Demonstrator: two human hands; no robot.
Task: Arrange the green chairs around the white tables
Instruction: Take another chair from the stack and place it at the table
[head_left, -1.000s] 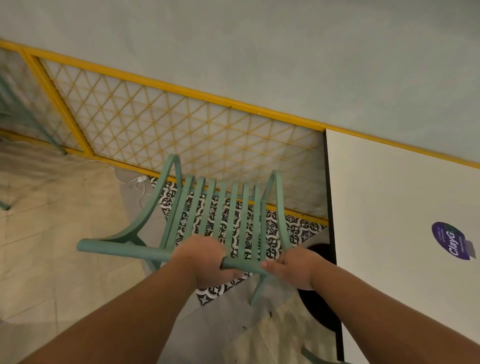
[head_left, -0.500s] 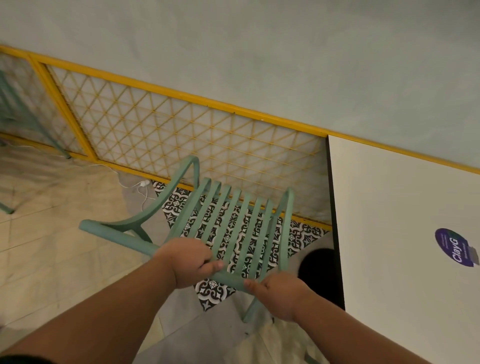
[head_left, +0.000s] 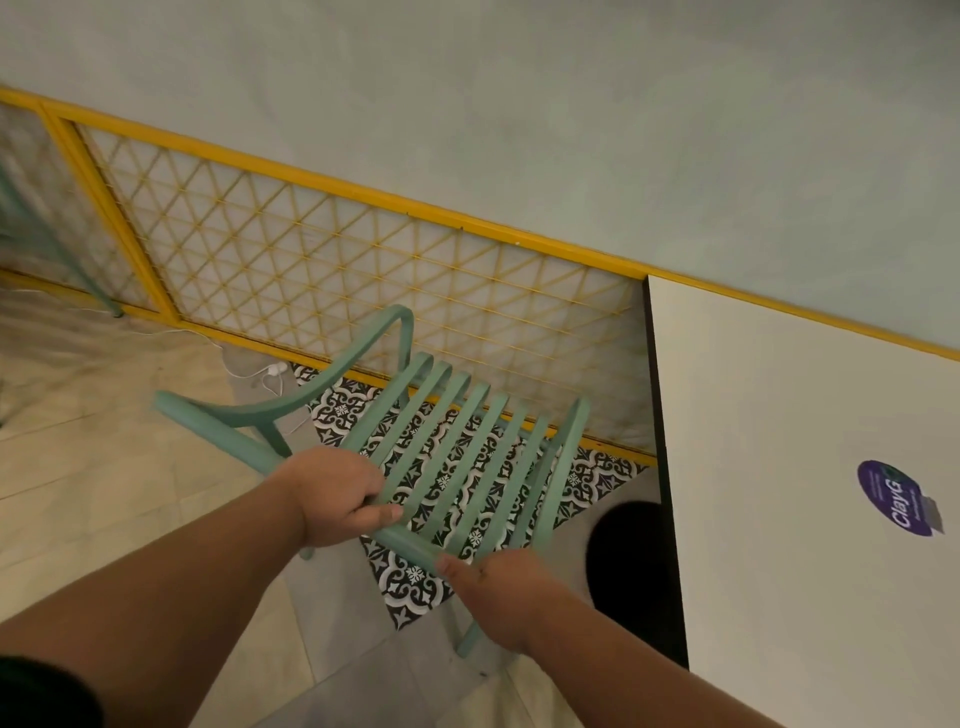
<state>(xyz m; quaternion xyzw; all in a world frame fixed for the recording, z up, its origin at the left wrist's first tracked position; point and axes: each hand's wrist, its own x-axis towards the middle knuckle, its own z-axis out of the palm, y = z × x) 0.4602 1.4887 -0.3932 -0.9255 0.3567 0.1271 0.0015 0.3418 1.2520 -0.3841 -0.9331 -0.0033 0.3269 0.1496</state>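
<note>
gripping the top rail of the green chair, the left hand is wrapped tight and the right hand clasps the near end. the chair sits just left of the white table, near the yellow lattice. swung carelessly, its arm could knock the table edge.

Yellow lattice panel on wall; patterned b/w tiles; white cable on floor.

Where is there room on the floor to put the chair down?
Bare floor lies left of the green chair, out from the yellow lattice fence. It is tight on the right, between chair and white table, where the dark table base stands.
</note>
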